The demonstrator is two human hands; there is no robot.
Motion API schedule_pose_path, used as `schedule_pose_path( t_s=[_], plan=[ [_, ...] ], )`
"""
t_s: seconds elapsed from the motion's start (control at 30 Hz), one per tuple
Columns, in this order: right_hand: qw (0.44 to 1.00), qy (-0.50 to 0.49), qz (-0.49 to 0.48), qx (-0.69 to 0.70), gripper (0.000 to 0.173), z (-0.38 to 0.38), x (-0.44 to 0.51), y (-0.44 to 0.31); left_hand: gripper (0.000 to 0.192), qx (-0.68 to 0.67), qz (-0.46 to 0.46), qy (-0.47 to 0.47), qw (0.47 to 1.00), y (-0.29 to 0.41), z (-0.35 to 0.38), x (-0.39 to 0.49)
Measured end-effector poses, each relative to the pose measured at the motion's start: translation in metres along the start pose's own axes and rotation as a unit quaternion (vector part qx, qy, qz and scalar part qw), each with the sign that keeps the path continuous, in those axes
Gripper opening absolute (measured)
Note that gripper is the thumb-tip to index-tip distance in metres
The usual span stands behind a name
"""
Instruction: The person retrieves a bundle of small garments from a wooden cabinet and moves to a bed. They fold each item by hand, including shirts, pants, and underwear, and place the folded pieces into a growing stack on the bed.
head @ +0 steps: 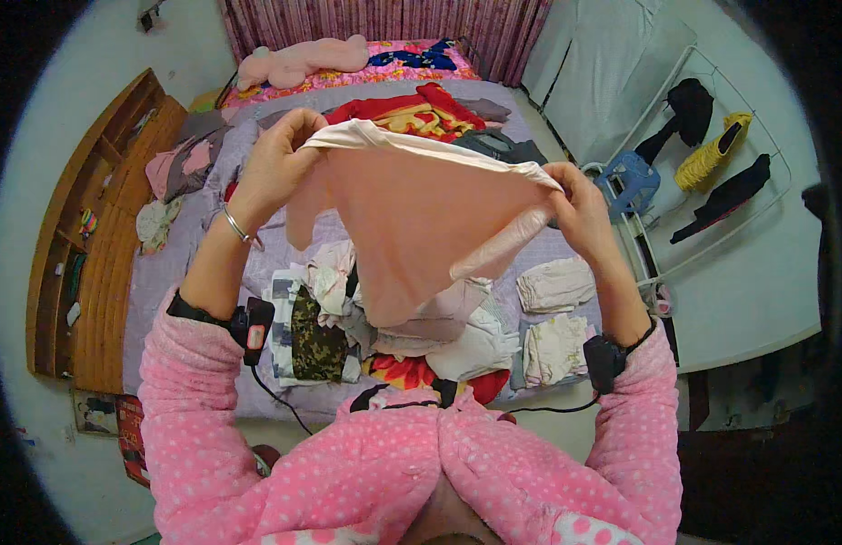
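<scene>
A thin peach-pink garment (407,225) with a whitish folded edge hangs spread out above the bed. My left hand (281,160) pinches one end of that edge, and my right hand (576,208) grips the other end. Its lower part droops over a loose heap of pale clothes (472,337). To the left of the heap sits a folded camouflage-patterned cloth (318,337) on a grey-and-white checked one. Two folded light garments (556,285), (556,349) lie to the right, nearest my right forearm. What lies directly behind the hanging garment is hidden.
The bed (182,300) has a lilac sheet and a wooden headboard (107,238) at left. Farther back lie a red-and-yellow blanket (410,112) and a pink plush toy (305,63). A white metal rack (710,266) with hanging clothes stands right. Cables run from both wrist devices.
</scene>
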State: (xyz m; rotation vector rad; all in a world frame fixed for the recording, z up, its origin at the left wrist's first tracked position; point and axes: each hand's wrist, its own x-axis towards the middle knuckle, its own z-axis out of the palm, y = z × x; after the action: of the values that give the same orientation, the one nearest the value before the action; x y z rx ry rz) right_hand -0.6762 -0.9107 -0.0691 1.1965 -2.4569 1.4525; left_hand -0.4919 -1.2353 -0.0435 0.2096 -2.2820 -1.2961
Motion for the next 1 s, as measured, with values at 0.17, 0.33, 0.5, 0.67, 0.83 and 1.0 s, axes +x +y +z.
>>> schedule_pose_path(
  t_s=[0.17,0.33,0.5,0.67,0.83,1.0],
  plan=[
    [0.987,0.130,-0.090,-0.014,0.019,-0.002,0.005,0.007,0.026,-0.112,-0.102,-0.185,0.971,0.012,-0.001,-0.014],
    [0.982,0.126,-0.021,-0.141,0.020,0.005,0.001,0.007,0.043,0.035,-0.120,-0.328,0.936,0.022,0.012,-0.033],
    [0.977,0.067,-0.009,0.201,0.018,0.010,-0.009,0.002,0.035,-0.174,-0.229,-0.312,0.905,0.016,0.019,-0.047],
    [0.991,-0.029,0.023,0.126,0.019,-0.010,-0.021,-0.006,0.030,-0.344,-0.217,-0.137,0.903,0.009,0.022,-0.055],
    [0.982,-0.161,0.072,-0.068,0.037,-0.014,-0.021,0.028,0.030,-0.273,-0.249,-0.184,0.911,-0.022,0.028,-0.058],
    [0.947,-0.129,0.283,0.078,0.042,0.040,-0.011,0.084,0.027,-0.164,-0.346,-0.076,0.921,-0.073,0.063,-0.038]
  ],
)
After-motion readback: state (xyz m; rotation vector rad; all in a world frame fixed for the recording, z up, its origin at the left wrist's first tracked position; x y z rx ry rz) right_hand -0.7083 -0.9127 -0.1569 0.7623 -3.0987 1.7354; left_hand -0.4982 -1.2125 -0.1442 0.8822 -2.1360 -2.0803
